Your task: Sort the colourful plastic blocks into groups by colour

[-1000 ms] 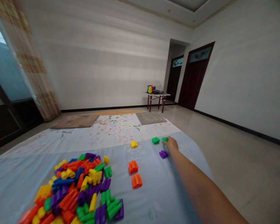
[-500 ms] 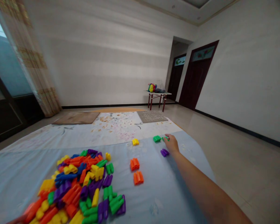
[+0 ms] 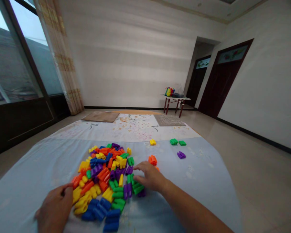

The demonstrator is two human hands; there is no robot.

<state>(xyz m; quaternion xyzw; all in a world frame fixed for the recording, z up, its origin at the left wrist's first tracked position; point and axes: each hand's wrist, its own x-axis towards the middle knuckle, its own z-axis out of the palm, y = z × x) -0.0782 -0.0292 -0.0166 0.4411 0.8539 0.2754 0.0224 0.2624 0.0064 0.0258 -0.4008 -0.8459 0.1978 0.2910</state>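
Observation:
A heap of plastic building blocks (image 3: 103, 174) in orange, yellow, blue, purple and green lies on the light blue cloth. At the heap's right edge is my right hand (image 3: 150, 176), thumb and index finger apart, with nothing seen between them. A purple block (image 3: 129, 170) and green blocks (image 3: 137, 187) are closest to its fingertips. My left hand (image 3: 55, 207) rests at the heap's left side, fingers curled, its tips against the orange (image 3: 75, 182) and yellow blocks (image 3: 77, 195). Whatever those fingers may hold is hidden.
Right of the heap, an orange block (image 3: 152, 160), a yellow block (image 3: 152, 142), two green blocks (image 3: 174, 141) and a purple block (image 3: 181, 155) lie apart; another orange one is mostly covered by my right hand. Mats (image 3: 169, 120) and a small table (image 3: 177, 97) are farther back.
My right hand has let go of a green block beside the other green one and come back left to the heap. The view has swung left, showing more of my left hand.

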